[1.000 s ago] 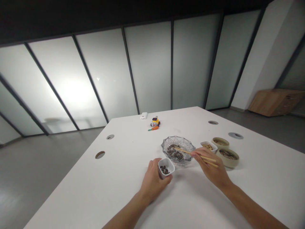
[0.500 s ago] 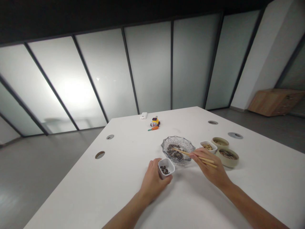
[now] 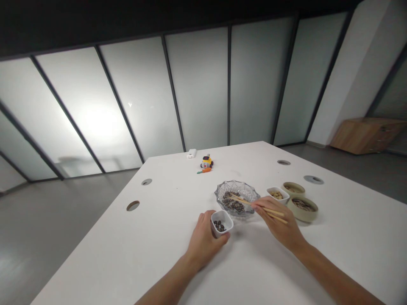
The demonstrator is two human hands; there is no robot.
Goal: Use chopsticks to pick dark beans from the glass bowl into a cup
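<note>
My left hand (image 3: 203, 238) is wrapped round a small white square cup (image 3: 221, 223) that holds a few dark beans. It stands on the white table (image 3: 152, 250). My right hand (image 3: 280, 226) grips a pair of wooden chopsticks (image 3: 258, 207). Their tips reach into a clear cut-glass bowl (image 3: 237, 196) with several dark beans, just behind the cup.
To the right of the glass bowl stand a small white dish (image 3: 277, 195) of light nuts and two beige bowls (image 3: 302, 207). A yellow toy (image 3: 206, 163) and a white box (image 3: 191, 153) lie at the far edge. Round cable holes (image 3: 132, 206) dot the tabletop.
The chopstick tips have shifted slightly within the glass bowl. My left hand and the cup have stayed put.
</note>
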